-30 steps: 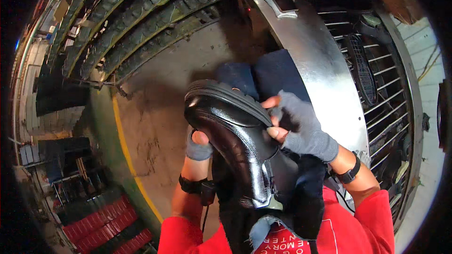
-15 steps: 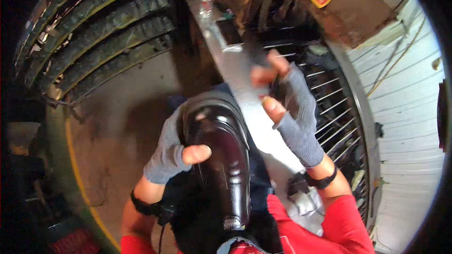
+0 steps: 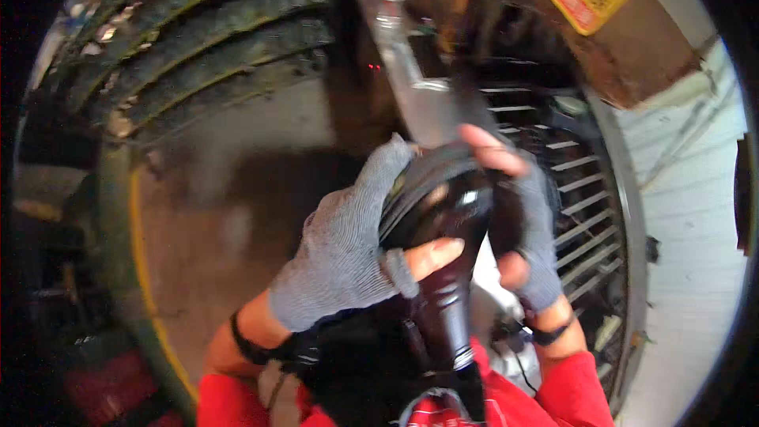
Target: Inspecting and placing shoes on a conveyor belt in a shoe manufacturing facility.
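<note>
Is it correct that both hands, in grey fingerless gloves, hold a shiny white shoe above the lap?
Not quite: the shoe is black, not white. The head view shows the left hand and the right hand, both in grey fingerless gloves, gripping the shiny black shoe from either side above the lap.

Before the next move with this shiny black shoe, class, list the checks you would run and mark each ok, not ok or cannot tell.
1. Left hand grips the black shoe: ok.
2. Right hand steadies its far side: ok.
3. Grey fingerless gloves on both hands: ok.
4. Shoe's upper in clear view: ok.
5. Sole condition: cannot tell, hidden.
6. Wire rack behind, free of the hands: cannot tell, blurred.
</note>
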Tool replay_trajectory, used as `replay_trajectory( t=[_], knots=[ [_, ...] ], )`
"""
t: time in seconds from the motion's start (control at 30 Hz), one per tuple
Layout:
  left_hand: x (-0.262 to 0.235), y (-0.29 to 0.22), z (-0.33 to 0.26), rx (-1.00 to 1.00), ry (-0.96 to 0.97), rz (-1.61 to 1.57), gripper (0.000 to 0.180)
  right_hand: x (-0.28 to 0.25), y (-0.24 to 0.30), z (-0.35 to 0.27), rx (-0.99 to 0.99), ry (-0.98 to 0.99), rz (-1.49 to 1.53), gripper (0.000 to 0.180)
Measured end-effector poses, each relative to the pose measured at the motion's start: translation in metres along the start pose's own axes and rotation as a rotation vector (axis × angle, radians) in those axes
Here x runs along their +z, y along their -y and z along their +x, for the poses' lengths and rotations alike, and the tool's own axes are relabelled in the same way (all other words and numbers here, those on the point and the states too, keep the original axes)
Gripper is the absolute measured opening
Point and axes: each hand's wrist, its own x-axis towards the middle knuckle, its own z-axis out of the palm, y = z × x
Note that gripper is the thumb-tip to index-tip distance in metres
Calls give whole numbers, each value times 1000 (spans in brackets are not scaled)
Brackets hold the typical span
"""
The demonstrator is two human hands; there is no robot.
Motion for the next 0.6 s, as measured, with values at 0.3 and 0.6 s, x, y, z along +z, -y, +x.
replay_trajectory(
  t=[0.3, 0.6],
  knots=[
    [4, 35, -17, -124, -365, -186, 80, 30, -11, -79, 632, 13, 62, 107],
    [50, 57, -76, -166, -52, -20, 106, -24, -6, -80, 997, 11, 415, 84]
  ],
)
